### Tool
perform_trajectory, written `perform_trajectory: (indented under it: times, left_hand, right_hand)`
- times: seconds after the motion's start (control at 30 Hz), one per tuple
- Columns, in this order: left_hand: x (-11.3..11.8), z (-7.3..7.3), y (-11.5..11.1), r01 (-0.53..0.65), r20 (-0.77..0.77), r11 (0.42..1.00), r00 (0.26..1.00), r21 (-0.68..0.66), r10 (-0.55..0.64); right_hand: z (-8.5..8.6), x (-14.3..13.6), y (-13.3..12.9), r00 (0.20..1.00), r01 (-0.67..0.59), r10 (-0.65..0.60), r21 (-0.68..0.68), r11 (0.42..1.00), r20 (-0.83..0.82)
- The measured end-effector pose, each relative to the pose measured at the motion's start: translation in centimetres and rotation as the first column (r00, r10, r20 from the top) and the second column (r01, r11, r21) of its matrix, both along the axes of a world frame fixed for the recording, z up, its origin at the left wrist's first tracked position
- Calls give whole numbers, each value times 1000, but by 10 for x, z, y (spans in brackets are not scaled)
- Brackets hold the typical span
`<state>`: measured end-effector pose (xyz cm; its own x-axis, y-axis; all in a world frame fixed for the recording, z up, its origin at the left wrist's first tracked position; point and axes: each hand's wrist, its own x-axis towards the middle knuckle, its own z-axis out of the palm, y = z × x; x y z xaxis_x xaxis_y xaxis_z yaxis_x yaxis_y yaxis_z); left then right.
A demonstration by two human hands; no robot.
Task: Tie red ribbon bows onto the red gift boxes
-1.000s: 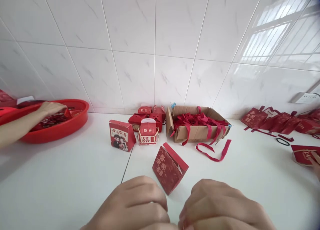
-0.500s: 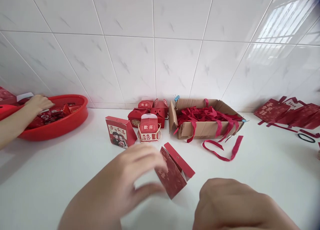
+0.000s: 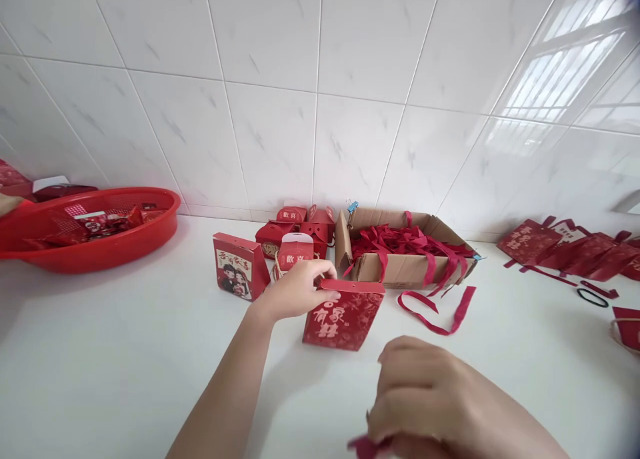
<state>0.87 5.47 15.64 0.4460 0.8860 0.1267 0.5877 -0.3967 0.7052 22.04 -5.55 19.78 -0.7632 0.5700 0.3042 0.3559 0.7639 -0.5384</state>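
Note:
My left hand [image 3: 305, 289] pinches the top left corner of a red box [image 3: 345, 319] with pale lettering, which stands upright on the white table. Nearer to me on the right, my right hand [image 3: 425, 392] is closed on a dark red ribbon [image 3: 366, 446], whose end sticks out below the fingers. Behind my left hand stands a small box with a rope handle [image 3: 296, 249], partly covered. To its left is a red box with a cartoon couple [image 3: 235, 269].
A carton of red ribbons [image 3: 415, 269] stands by the tiled wall, with a loose ribbon [image 3: 443, 327] in front. On the left is a red basket [image 3: 125, 242] of packets, with another person's hand [image 3: 7, 204] beside it. Red bags [image 3: 535, 242] and a black ring [image 3: 593, 298] lie right.
The tilted box now stands upright, with my left hand gripping its top. A ribbon end now shows under my right hand. The other person's hand has moved left, out of the basket.

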Motion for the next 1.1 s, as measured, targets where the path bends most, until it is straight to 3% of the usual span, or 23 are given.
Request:
perform_trajectory:
  times: [0.1, 0.27, 0.47, 0.57, 0.67, 0.83, 1.0, 1.1]
  left_hand:
    - [-8, 6, -2, -71, 228, 993, 972, 92, 48]
    - [-13, 21, -20, -109, 439, 973, 898, 204, 8]
    - [-10, 33, -42, -186, 457, 906, 889, 380, -10]
    - [-8, 35, -46, -154, 413, 853, 908, 499, -78]
    - [-7, 36, -46, -143, 395, 822, 913, 551, -106]
    - [-3, 34, -46, -179, 433, 820, 897, 543, -91]
    - [-2, 33, -41, -294, 527, 821, 850, 490, -9]
    - [-2, 33, -39, -324, 553, 837, 833, 441, 31]
  right_hand:
    - [4, 5, 9, 962, 234, -239, -52, 971, -135]
    - [-6, 1, 34, 735, 483, -507, -176, 858, -450]
    - [-14, -9, 55, 669, 369, -558, -433, 823, -491]
    - [-17, -12, 58, 611, 369, -566, -433, 822, -554]
    - [-19, -14, 58, 608, 402, -550, -376, 835, -572]
    - [-19, -15, 55, 576, 454, -544, -314, 834, -610]
    - [-16, -15, 52, 565, 302, -507, -409, 861, -650]
    - [-15, -22, 52, 507, 288, -505, -415, 863, -698]
